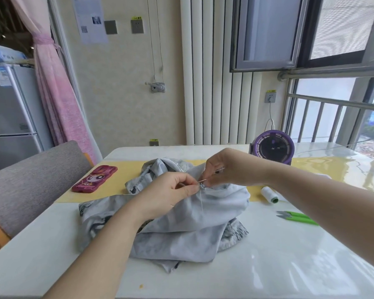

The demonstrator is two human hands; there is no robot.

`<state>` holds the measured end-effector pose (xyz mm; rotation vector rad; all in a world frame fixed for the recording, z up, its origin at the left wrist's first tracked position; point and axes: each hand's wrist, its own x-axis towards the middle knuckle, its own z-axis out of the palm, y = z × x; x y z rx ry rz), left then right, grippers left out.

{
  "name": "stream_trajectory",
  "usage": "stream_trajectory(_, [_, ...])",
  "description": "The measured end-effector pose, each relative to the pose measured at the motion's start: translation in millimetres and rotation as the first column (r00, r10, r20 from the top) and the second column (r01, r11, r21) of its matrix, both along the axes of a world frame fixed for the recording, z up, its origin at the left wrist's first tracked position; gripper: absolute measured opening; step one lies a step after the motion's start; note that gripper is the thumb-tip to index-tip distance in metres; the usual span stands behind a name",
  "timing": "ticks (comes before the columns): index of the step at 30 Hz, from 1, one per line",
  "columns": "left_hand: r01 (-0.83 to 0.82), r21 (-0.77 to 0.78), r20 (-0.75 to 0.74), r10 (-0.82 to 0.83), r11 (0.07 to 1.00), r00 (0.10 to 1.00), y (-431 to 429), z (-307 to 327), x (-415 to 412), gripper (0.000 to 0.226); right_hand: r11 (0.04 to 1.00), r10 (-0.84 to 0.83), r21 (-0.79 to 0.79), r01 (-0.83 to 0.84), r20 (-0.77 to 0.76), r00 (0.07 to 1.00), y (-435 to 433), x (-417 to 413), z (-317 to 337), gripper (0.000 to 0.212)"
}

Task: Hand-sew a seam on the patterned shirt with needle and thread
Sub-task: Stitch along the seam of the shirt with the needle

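A cream wall [121,93] is seen behind a glossy white table [268,266], across which a yellow runner [117,182] is laid. White vertical slats [212,83] are hung against the wall, with a grey socket [137,26] to their left. A dark-framed window [343,29] is set at the right above a grey railing [333,102], and daylight is reflected in the tabletop. A pink curtain [58,93], a silver fridge [9,108] and a grey chair [30,175] are placed at the left.

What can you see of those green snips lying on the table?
The thread snips have bright green plastic-looking handles and two grey metal blades, tips slightly apart, pointing left. They lie flat on the glossy white table, right of the patterned shirt and nearer than the white thread spool. Only the table touches them.
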<state>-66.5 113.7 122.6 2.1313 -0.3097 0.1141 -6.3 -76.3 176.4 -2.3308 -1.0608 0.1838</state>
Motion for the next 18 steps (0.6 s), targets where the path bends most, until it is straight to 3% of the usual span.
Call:
stream_trajectory(12, [-0.021,-0.018,0.012,0.022,1.000,1.000,-1.8,-0.1,-1.2,0.010,0.989,-0.075,0.135,0.067,0.057,0.996,0.2,10.0,-7.7,0.008])
stream_trajectory(18, [-0.020,-0.026,0.026,0.020,0.999,0.999,-3.0,1.1,-0.6,0.008,0.951,-0.081,0.289,0.110,-0.110,0.991,-2.6,14.4,-1.7,0.008])
